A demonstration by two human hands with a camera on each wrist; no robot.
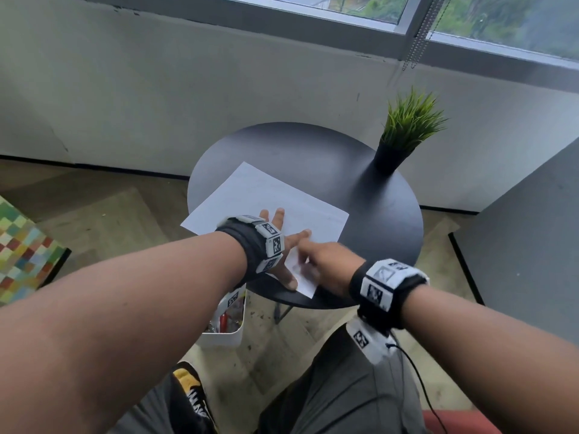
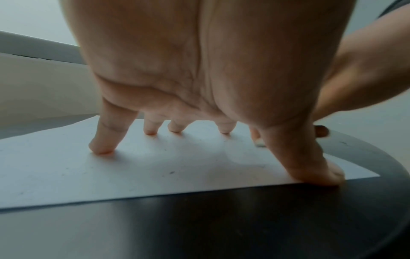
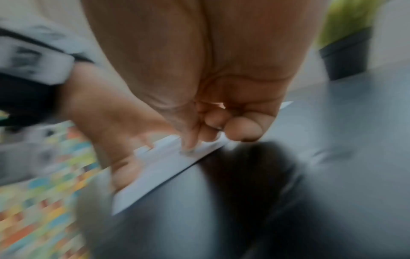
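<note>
Left hand (image 2: 199,70) fingertips pressing paper (image 1: 266,195), right hand (image 1: 329,264) touching its near edge

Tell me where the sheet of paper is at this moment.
In the head view the sheet of paper lies on the left half of the round black table, pressed under the left hand; the right hand touches its near edge.

Potted plant (image 1: 411,122) (black pot); white bin (image 1: 221,339)

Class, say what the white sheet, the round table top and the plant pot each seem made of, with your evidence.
White sheet: paper, matt; thin, lying flat with crisp edges. Table top: probably painted or laminated board, dark, smooth; soft sheen. Plant pot: likely plastic, matt black; unsure.
</note>
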